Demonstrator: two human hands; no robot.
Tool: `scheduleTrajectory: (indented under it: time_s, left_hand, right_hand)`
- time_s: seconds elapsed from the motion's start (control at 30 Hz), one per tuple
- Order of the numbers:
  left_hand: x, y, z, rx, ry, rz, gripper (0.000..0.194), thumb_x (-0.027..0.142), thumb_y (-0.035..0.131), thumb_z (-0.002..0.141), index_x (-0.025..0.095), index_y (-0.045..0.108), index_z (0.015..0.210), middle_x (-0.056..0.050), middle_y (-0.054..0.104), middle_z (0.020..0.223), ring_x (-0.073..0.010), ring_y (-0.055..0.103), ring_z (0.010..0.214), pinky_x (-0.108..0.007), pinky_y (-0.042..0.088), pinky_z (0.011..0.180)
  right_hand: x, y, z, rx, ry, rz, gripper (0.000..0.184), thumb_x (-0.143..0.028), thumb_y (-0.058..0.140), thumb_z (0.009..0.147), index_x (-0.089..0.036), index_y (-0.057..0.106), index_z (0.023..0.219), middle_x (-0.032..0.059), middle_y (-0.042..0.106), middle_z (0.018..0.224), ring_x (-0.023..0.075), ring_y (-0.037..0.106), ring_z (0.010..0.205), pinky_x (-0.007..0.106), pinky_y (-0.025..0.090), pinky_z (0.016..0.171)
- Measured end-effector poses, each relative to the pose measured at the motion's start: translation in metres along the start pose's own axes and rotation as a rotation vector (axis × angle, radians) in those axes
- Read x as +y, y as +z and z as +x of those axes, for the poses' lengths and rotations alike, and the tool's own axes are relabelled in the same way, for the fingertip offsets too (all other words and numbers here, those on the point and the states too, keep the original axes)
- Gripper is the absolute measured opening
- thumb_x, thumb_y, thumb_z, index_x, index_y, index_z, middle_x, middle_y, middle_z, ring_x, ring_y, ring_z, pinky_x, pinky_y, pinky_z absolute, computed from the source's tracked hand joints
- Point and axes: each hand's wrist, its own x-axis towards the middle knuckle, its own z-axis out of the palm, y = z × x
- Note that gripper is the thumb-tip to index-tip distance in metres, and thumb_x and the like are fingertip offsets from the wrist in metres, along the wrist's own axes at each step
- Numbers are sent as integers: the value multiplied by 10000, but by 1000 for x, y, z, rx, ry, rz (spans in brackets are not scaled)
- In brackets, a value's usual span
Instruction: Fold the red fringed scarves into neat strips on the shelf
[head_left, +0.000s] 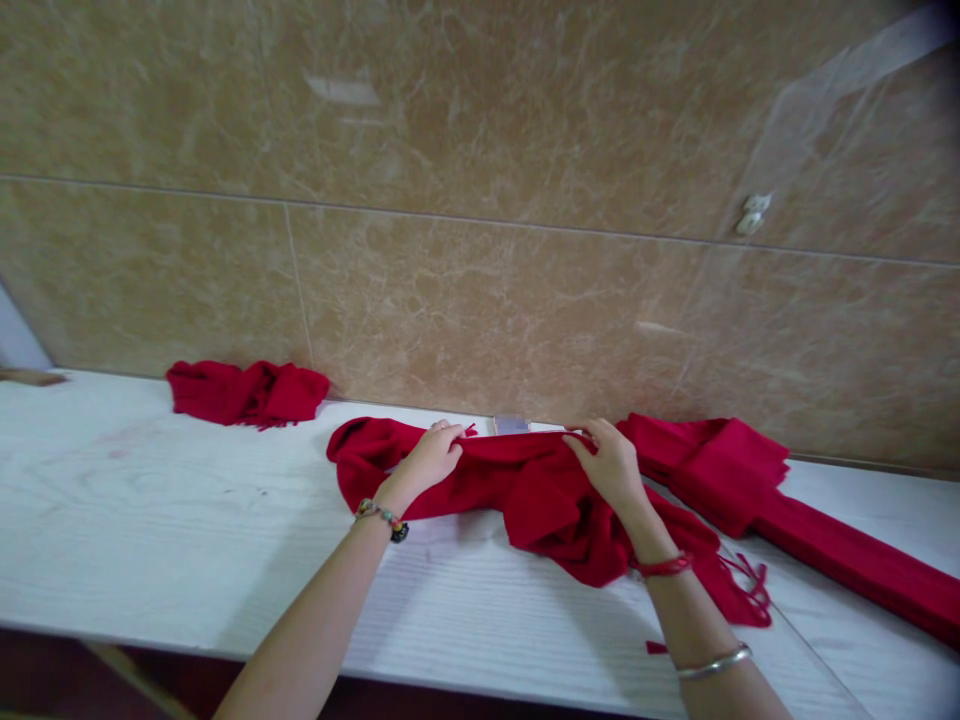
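A crumpled red scarf point(480, 490) with fringe at its right end lies across the middle of the white table. My left hand point(435, 455) pinches its far edge, left of centre. Further right along that same edge, my right hand point(609, 465) has its thumb and fingers closed on the fabric. Between the hands the edge is drawn fairly straight, while loose folds hang toward me. Part of the fringe point(746, 585) sticks out past my right wrist. The fingertips are partly hidden by the cloth and the hands themselves.
Another bunched red scarf point(247, 392) rests at the back left against the tiled wall point(480, 290). On the right are folded red cloths point(720, 465), with a long strip point(862, 555) reaching the frame's edge. A small clear object point(511, 425) stands behind the scarf on the white table point(135, 520).
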Motion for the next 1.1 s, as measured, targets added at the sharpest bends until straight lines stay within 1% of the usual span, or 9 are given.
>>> scheduleTrajectory:
  time_s: [0.17, 0.33, 0.43, 0.57, 0.7, 0.77, 0.9, 1.03, 1.1]
  left_hand:
    - [6, 0, -3, -150, -18, -107, 196, 143, 416, 768, 175, 570, 885, -44, 634, 831, -167, 574, 728, -260, 430, 695]
    - [-8, -4, -5, -33, -94, 51, 200, 141, 451, 752, 180, 603, 875, -84, 655, 869, -209, 590, 801, -296, 418, 741]
    - [-15, -4, -4, -59, -62, -61, 197, 150, 429, 782, 181, 606, 862, -68, 662, 872, -191, 594, 798, -271, 420, 738]
    - [-9, 1, -1, -78, -9, -259, 212, 258, 420, 830, 177, 616, 833, -46, 663, 855, -182, 587, 773, -263, 418, 715]
    - [-2, 3, 1, -112, -86, -501, 247, 319, 429, 830, 158, 616, 820, -27, 656, 833, -166, 570, 768, -266, 423, 720]
    - [-3, 5, 1, -140, -176, -700, 233, 322, 454, 819, 151, 612, 832, -25, 655, 847, -157, 571, 805, -256, 433, 733]
    - [-13, 14, 1, -225, -411, -1178, 238, 333, 536, 783, 140, 604, 904, -52, 664, 870, -165, 604, 828, -269, 470, 747]
    - [-18, 21, 0, -415, -611, -1513, 262, 326, 486, 821, 133, 608, 948, -61, 668, 886, -174, 633, 799, -308, 504, 737]
    - [-16, 20, -1, -440, -651, -1603, 241, 270, 459, 840, 135, 607, 975, -49, 671, 897, -157, 638, 792, -295, 509, 745]
  right_hand:
    - [26, -1, -2, -1, 91, -306, 215, -278, 420, 795, -178, 603, 748, 90, 580, 750, 215, 530, 710, 323, 415, 650]
    - [52, -10, -3, 94, 169, -397, 213, -291, 444, 784, -165, 615, 778, 101, 586, 753, 224, 534, 712, 327, 409, 630]
    - [60, -8, 0, -47, 184, -446, 174, -237, 474, 767, -159, 628, 784, 110, 600, 773, 227, 553, 738, 331, 419, 654]
    - [34, 4, 21, -236, 69, -373, 200, -186, 527, 732, -152, 642, 893, 135, 610, 931, 249, 562, 877, 364, 433, 748]
    - [-28, 26, 34, -459, -239, -8, 270, -265, 588, 729, -197, 620, 988, 98, 617, 1026, 235, 554, 966, 378, 413, 860]
    - [-53, 39, 28, -530, -276, 119, 294, -253, 592, 730, -205, 605, 1019, 91, 625, 1026, 231, 560, 960, 377, 417, 855]
    - [-69, 57, 4, -528, -127, 183, 146, -206, 509, 782, -177, 624, 868, 82, 658, 845, 216, 596, 794, 348, 448, 736]
    - [-56, 61, -6, -435, 34, 285, 166, -304, 499, 792, -188, 609, 838, 50, 656, 781, 200, 592, 725, 322, 446, 679]
    - [-48, 59, -4, -383, 63, 356, 207, -350, 478, 796, -189, 608, 811, 42, 654, 771, 191, 585, 713, 317, 443, 675]
